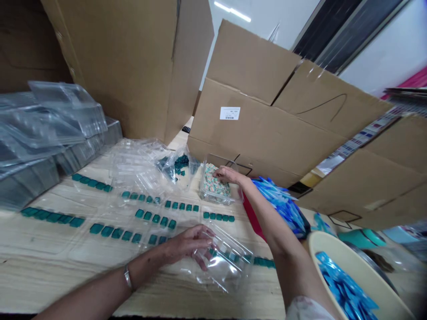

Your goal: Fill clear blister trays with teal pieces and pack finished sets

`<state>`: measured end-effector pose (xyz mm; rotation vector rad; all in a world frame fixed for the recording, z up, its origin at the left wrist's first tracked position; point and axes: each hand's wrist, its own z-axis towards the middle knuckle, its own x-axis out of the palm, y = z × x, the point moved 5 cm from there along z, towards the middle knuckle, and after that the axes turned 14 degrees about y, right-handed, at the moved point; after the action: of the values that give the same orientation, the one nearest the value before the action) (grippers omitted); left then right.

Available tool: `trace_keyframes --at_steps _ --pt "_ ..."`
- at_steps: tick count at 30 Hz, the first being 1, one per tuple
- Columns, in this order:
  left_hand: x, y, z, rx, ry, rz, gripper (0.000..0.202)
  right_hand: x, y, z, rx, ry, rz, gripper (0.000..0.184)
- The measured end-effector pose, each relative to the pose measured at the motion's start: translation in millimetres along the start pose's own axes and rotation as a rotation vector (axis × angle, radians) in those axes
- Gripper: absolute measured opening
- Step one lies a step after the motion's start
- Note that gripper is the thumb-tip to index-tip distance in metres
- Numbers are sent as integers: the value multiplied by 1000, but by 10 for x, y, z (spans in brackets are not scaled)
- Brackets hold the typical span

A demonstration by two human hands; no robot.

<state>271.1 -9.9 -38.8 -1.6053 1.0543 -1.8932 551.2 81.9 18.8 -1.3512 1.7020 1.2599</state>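
Observation:
My left hand grips a clear plastic blister tray by its left side, tilted a little above the table. Teal pieces show through the see-through plastic. My right hand reaches into a clear plastic bin at the back. Its fingers curl down among many small whitish pieces with pink and green marks. The fingertips are partly hidden, and what they pinch cannot be made out. Around my left hand, small teal blocks lie in short rows on the table.
Loose clear trays and a bag of teal pieces lie behind the rows. Clear boxes are stacked at left. Blue packets fill a red container; others lie in a cream tub. Cardboard stands behind.

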Motion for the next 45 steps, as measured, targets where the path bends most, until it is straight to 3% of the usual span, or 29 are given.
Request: trace_keyframes --at_steps 7,14,17,20,24,28,32,39,45 --pt "-9 6 -7 12 3 -6 32 107 -104 38 15 3 62 8" --pt "-2 -40 -8 30 -49 -22 31 130 -63 -193 39 -174 192 20" --pt "-17 -87 -13 77 -109 -28 30 76 -23 -357 46 -282 438 27" --pt "-35 -123 -7 120 -154 -80 30 25 147 -588 -1 -365 800 32" --pt "-44 -156 11 185 -164 -160 31 75 741 -984 -57 -325 944 30" --pt "-56 -166 15 246 -144 -207 29 335 1396 -1286 1 -154 908 31" --pt "-82 -146 15 275 -137 -219 28 645 1774 -1367 1 -21 774 27" --pt "-118 -72 27 321 -96 -215 27 769 2106 -1334 -49 -79 293 19" --pt "-94 -86 26 355 -93 -184 26 887 2216 -1314 -41 -267 152 24"
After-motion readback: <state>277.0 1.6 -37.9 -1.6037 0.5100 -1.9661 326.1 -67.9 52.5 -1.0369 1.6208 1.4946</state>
